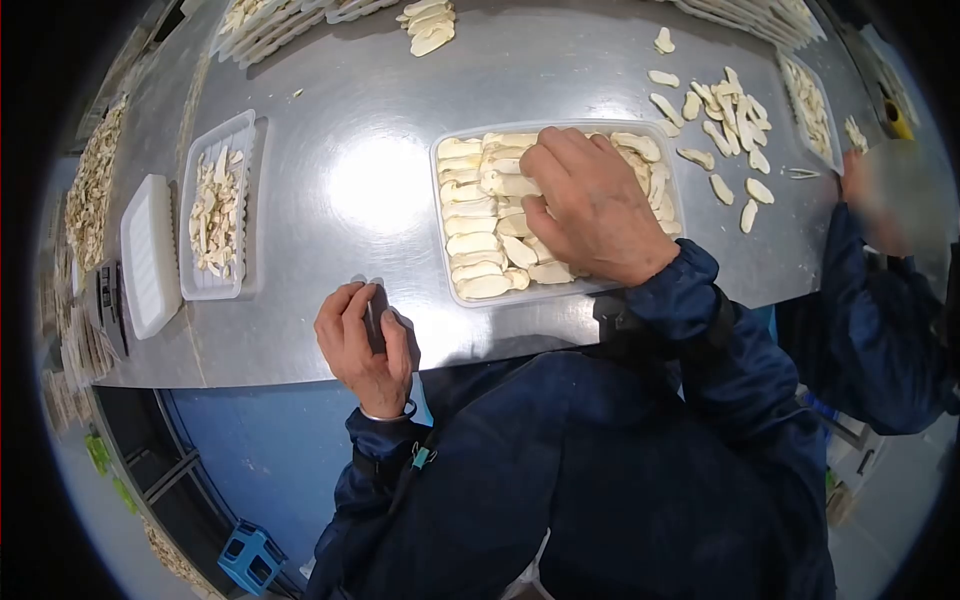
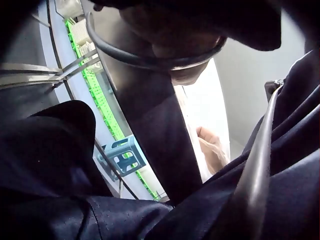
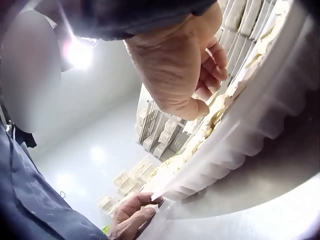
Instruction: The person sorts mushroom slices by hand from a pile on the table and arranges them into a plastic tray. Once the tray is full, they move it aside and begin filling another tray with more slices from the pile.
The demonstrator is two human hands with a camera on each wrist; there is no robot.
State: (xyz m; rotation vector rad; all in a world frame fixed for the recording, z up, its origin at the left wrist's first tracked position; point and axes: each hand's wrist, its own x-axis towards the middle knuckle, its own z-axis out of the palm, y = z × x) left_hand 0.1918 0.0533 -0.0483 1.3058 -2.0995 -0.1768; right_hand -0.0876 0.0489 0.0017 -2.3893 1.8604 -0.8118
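A clear plastic tray (image 1: 436, 190) holds rows of pale mushroom slices (image 1: 473, 243) packed side by side. Over its middle my right hand (image 1: 600, 205) bends its fingers down, with one mushroom slice (image 1: 508, 184) pinched at its end between thumb and fingers. The right wrist view shows the thumb (image 3: 194, 108) and curled fingertips close over the slices, beside the ridged tray wall (image 3: 240, 155). My left hand (image 1: 362, 345) rests at the table's front edge, left of the tray, its fingers loosely bent and holding nothing. Shadow hides most of it in the left wrist view.
On the metal table (image 1: 330, 110), loose slices (image 1: 735, 115) and tweezers (image 1: 800, 173) lie right. Left stand a tray of smaller pieces (image 1: 217, 215) and a white box (image 1: 150, 255). Stacked trays (image 1: 280, 30) line the back. Another person's sleeve (image 1: 870, 310) is at right.
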